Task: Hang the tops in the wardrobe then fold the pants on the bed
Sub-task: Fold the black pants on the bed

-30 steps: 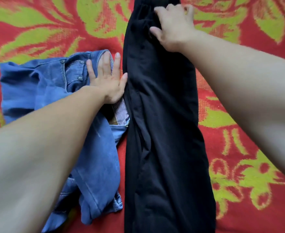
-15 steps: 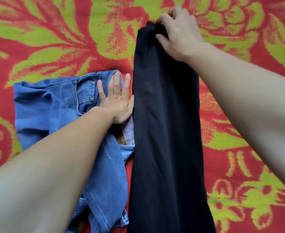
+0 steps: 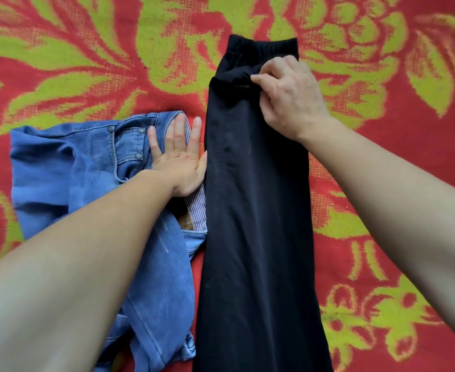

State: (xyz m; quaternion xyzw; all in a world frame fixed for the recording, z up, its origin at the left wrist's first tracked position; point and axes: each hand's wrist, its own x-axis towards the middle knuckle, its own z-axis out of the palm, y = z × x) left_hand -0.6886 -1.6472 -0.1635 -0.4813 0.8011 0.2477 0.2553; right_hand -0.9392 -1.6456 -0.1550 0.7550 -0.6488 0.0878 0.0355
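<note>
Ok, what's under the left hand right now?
The left hand lies flat on the blue jeans by their waistband, its thumb side against the black pants. Striped lining shows by the heel of the hand. Whatever lies directly beneath the palm is covered.

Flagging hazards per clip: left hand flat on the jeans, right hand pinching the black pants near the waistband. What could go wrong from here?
The right hand pinches only a small bunch of the black pants, so a pull may skew the flat legs. Their edge lies against the crumpled jeans under the left hand; lifting could drag them.
</note>
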